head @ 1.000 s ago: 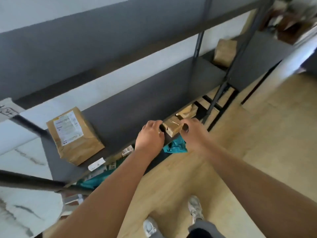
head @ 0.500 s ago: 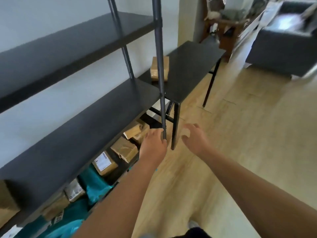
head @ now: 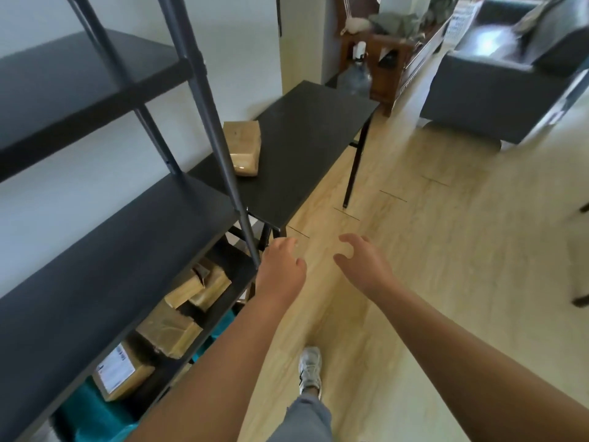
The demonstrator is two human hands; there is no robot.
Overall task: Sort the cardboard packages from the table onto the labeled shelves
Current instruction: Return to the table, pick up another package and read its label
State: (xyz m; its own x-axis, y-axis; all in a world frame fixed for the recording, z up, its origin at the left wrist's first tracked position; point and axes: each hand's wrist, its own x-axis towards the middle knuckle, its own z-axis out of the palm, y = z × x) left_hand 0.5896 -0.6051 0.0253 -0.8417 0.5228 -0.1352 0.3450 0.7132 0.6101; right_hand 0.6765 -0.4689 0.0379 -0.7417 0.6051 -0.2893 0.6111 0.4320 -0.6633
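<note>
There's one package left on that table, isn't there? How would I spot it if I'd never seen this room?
Find the black table standing at the far end of the dark shelving unit. On its near left corner, right behind the shelf's grey upright, lies a brown paper-wrapped package. It is the only parcel on the table; the others sit low inside the shelves.

Bare forearms, grey trousers (head: 306, 419), white sneaker (head: 309, 368).

We see one brown rectangular cardboard package (head: 243, 147) lying flat on the black table's (head: 306, 145) near-left part, and several brown cardboard packages (head: 169, 333) on the black shelving unit's (head: 105, 250) lower shelf.
</note>
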